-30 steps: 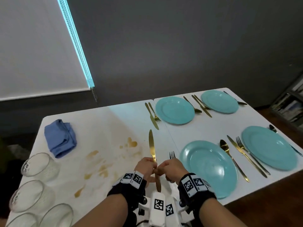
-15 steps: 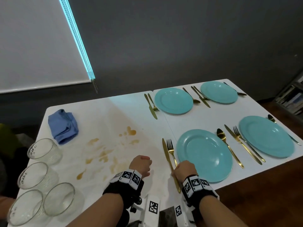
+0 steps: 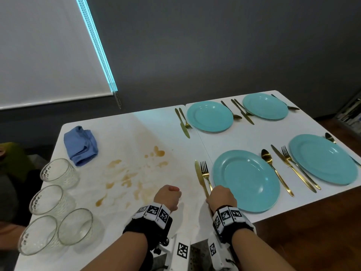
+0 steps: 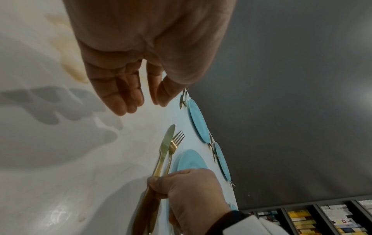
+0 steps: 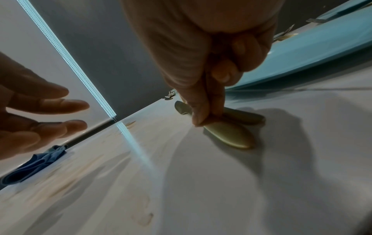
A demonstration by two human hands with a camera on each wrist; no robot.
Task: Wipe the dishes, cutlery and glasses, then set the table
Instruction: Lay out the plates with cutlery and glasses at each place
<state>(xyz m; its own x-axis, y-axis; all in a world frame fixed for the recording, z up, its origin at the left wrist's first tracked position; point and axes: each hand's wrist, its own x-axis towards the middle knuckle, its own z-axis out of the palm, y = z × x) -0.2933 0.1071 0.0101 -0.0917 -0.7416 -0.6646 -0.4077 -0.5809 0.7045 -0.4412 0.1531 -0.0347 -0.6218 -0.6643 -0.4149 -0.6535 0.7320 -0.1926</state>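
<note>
Nowhere any readable writing: only black-and-white square codes on the wrist bands [image 3: 154,212], and book spines [image 4: 314,221] too blurred to read. Right hand [image 3: 220,198] pinches the handles of a matte gold knife [image 3: 199,177] and fork [image 3: 205,173] lying side by side on the white table [image 3: 136,122], just left of the near glossy teal plate [image 3: 246,180]; handle ends hidden under the hand. Left hand [image 4: 141,52] holds nothing, fingers [image 4: 118,95] loosely extended above brown smears [image 3: 125,178], with four ribbed glasses [image 3: 58,204] and a crumpled blue cloth [image 3: 82,144] farther left.
</note>
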